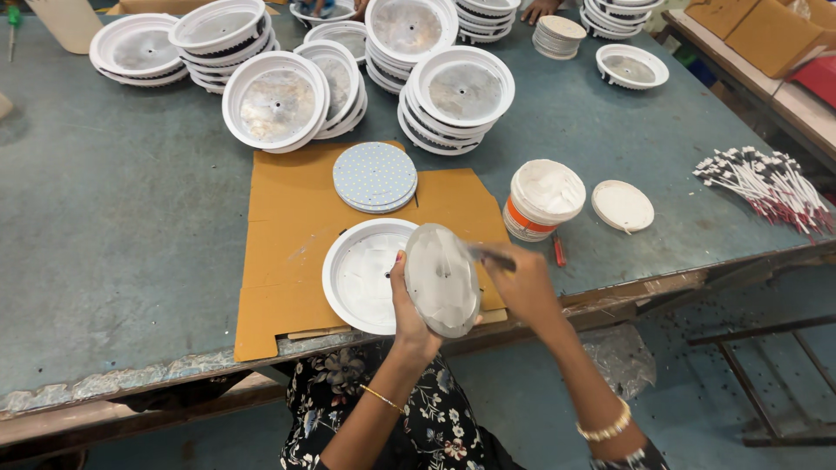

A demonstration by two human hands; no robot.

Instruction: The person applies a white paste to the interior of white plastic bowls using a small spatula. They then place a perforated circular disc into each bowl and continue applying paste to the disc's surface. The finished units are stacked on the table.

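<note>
While one left hand [409,305] holds one disc [442,278], one tub [542,198] stands open.

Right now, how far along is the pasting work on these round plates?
Looks done: the white round housing on the cardboard shows smeared paste. In hand: left hand holds a round metal disc, right hand brushes paste on. Left: a stack of dotted round discs beside it, many stacked housings behind.

One open tub of white paste [542,198], one loose lid [622,205] right of it, one stack of dotted discs [375,177], one cardboard sheet [287,244], two hands near, left [409,309] and right [527,287].
</note>
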